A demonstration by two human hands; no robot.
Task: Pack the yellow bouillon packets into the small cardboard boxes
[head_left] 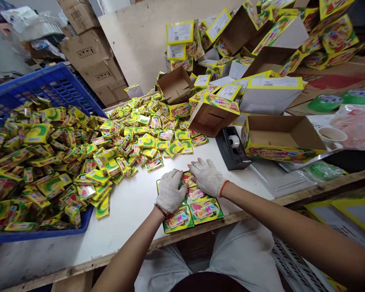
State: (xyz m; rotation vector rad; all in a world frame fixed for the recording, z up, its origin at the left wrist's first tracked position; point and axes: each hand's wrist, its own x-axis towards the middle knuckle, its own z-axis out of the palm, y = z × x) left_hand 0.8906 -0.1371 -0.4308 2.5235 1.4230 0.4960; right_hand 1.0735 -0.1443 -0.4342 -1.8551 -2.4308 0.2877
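Small yellow-green "TWINS" candy boxes (206,210) lie in a neat block near the table's front edge, printed faces up. My left hand (171,190), in a white knit glove with a beaded bracelet at the wrist, rests over the block's left side, fingers stretched forward. Across the right side lies my right hand (209,177), in a matching glove with an orange cuff, its fingers spread flat. Both hands touch the boxes and hide part of the block. Left of them spreads a loose heap of the same candy boxes (146,140).
A blue crate (48,87) full of candy boxes stands at the left. A black tape dispenser (231,148) sits right of the hands, beside an open display carton (282,138) and a cup (332,136). More display cartons (272,93) pile up behind. Brown shipping cartons (91,52) stand at the back.
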